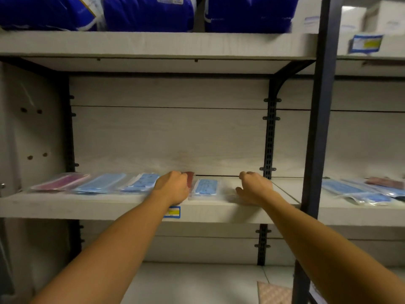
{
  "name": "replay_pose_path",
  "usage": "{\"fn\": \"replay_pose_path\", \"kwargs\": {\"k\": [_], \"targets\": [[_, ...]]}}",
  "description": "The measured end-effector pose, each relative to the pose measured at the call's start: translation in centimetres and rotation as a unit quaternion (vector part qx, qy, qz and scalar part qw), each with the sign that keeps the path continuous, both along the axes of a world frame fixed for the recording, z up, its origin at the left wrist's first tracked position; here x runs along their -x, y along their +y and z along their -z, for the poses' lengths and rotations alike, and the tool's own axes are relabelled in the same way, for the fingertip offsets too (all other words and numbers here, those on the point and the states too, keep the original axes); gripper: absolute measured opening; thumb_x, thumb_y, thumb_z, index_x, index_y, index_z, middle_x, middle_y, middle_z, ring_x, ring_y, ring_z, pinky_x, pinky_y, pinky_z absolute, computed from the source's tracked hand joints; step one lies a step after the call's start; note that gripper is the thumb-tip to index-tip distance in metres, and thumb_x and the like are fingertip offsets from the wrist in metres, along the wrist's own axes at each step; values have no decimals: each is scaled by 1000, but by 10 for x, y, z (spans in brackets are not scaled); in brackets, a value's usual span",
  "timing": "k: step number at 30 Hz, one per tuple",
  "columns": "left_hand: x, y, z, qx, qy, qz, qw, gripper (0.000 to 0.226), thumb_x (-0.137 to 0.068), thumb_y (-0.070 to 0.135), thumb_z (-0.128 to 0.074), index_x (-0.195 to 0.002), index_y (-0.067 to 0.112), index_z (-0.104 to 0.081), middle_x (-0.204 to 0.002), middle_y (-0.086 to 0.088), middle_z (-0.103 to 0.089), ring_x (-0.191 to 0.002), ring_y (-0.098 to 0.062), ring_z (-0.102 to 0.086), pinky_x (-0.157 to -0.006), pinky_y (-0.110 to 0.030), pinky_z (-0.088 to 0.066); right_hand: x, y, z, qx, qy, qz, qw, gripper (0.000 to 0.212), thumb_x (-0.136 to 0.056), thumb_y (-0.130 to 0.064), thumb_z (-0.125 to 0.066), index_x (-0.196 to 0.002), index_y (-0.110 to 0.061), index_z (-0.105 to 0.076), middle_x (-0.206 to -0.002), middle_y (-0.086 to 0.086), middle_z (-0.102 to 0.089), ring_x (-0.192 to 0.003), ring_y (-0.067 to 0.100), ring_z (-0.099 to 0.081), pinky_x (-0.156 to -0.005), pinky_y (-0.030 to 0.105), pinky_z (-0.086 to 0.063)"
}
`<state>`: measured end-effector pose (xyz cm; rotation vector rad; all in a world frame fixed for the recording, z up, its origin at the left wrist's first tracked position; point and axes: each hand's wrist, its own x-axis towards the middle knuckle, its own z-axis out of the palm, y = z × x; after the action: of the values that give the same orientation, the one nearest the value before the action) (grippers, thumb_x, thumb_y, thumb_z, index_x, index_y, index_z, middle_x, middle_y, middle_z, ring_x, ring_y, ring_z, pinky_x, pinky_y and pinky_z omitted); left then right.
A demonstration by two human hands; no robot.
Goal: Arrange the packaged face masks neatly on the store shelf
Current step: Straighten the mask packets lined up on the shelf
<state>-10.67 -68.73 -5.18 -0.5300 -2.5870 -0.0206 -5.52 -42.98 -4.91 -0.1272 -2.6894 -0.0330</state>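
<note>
Several clear packets of face masks lie in a row on the pale wooden shelf [87, 205]: a maroon pack [60, 182] at the left, then a blue pack [100, 183] and another blue pack [142, 182]. My left hand [173, 187] grips a dark red pack [190, 177] that pokes out past my fingers. Just right of it lies a blue pack [206, 186]. My right hand [254, 187] hovers over the bare shelf further right, fingers loosely curled, holding nothing.
A black upright post [317, 128] splits this bay from the one to the right, where more blue and maroon packs [359, 191] lie loosely. Blue bagged goods [149, 12] and white boxes [355, 18] fill the shelf above. A price label [172, 212] sits on the shelf edge.
</note>
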Motion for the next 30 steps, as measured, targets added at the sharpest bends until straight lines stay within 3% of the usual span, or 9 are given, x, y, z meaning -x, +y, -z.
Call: {"fn": "replay_pose_path", "kwargs": {"k": [7,11,19,27,30], "targets": [[-49,47,-15,1,-7,-1,1000,28,-97,29,-46,-113,12,-61,-123,-11,-62,-105,-32,-61,-84,-39,-52,-55,36,-10,10,-22,-20,1000,42,-94,-26,-58,-132,-11,-49,-119,9,-61,-99,29,-60,-79,41,-55],[-91,83,-16,0,-5,-14,1000,33,-96,29,-47,-122,13,-60,-127,-11,-61,-109,-32,-61,-88,-39,-53,-93,60,-12,16,-23,-53,998,41,-94,-23,-58,-131,-10,-49,-114,9,-60,-95,29,-59,-78,41,-56],[-169,164,-17,-21,-5,-8,1000,29,-96,28,-46,-118,14,-60,-117,-10,-63,-99,-30,-61,-77,-37,-52,-158,103,-15,38,16,-121,992,33,-91,-22,-61,-122,-14,-56,-110,6,-64,-96,26,-61,-79,39,-57],[-214,251,-23,-61,-42,48,996,24,-96,26,-50,-112,17,-66,-107,-4,-65,-90,-22,-62,-75,-35,-54,-211,196,-18,21,-2,-73,997,34,-91,-17,-60,-124,-12,-56,-116,10,-62,-97,24,-59,-84,35,-56],[-222,287,-25,-14,-61,86,994,25,-94,25,-51,-109,17,-69,-104,-5,-67,-88,-22,-63,-78,-38,-57,-223,233,-17,15,-29,-38,999,38,-89,-17,-58,-126,-11,-55,-120,12,-59,-101,29,-59,-86,38,-55]]}}
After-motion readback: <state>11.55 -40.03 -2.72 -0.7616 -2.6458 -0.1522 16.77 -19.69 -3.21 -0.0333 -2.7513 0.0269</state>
